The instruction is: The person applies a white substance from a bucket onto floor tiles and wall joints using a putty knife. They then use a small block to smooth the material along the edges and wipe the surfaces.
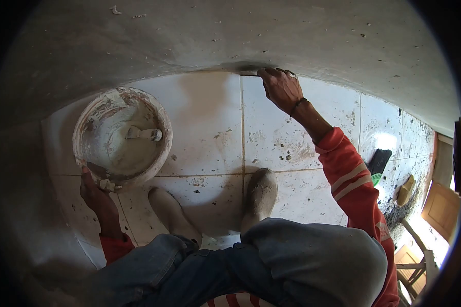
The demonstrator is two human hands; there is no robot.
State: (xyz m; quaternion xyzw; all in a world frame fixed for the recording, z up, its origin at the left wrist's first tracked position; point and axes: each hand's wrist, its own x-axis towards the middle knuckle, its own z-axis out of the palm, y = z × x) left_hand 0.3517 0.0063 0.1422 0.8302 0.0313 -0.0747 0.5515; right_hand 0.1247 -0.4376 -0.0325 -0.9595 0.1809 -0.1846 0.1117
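My right hand reaches to the foot of the wall, its fingers closed around a flat, dark-edged tool that looks like a scraper blade. The tool lies along the line where wall meets floor; most of it is hidden by the fingers. On the left, my left hand grips the near-left rim of a round bucket. Its inside is coated with pale plaster, and a tool with a short, rounded, plaster-covered handle rests in it. Crumbly plaster lumps stick to the rim beside my left hand.
White floor tiles carry scattered debris and a damp brownish patch near the wall. Both my feet stand close to the bucket. Rightward lie a dark-bristled brush or broom head, a yellowish block and a wooden chair-like frame.
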